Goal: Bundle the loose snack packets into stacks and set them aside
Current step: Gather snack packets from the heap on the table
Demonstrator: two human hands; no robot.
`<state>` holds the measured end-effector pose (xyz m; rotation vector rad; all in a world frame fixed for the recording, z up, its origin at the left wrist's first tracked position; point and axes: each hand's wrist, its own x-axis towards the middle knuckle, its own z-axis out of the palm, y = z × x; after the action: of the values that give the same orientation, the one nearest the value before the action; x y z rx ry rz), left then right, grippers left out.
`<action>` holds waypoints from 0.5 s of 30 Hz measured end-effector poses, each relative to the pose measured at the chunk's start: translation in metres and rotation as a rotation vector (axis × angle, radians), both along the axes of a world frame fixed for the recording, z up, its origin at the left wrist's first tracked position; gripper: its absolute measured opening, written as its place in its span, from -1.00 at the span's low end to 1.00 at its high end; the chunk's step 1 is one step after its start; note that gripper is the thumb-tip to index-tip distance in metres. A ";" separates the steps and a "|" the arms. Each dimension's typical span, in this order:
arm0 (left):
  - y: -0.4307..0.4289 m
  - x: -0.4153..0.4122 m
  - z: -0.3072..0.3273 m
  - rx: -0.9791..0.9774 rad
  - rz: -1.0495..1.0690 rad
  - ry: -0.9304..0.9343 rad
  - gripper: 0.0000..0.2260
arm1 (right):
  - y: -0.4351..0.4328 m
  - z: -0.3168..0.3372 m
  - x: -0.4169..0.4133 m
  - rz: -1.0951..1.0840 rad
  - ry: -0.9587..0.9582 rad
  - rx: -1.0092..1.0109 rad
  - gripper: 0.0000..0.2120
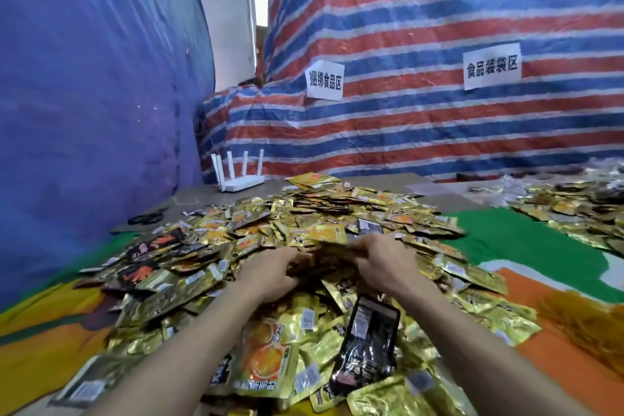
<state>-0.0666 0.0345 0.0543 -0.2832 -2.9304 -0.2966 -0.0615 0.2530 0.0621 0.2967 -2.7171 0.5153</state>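
The loose snack packets [304, 213] lay in a big heap on the worktop [526, 240]. The left hand [270, 272] and the right hand [383, 262] were both closed on a small bunch of packets [319, 235]. The foil looked light, thin and slippery, so gripping the edges from both sides seemed best.

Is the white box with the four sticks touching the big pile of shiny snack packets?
Apart. The head view shows the white router standing on bare grey table behind the packet pile, with a strip of empty tabletop between them.
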 end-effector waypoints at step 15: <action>-0.042 0.002 0.019 1.294 0.125 0.332 -0.80 | -0.031 0.017 -0.039 0.220 -0.151 -1.549 -0.91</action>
<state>-0.0650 -0.0071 0.0730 0.0588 -1.8820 -1.7358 -0.1005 0.2224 0.0794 0.0946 -1.6227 2.4120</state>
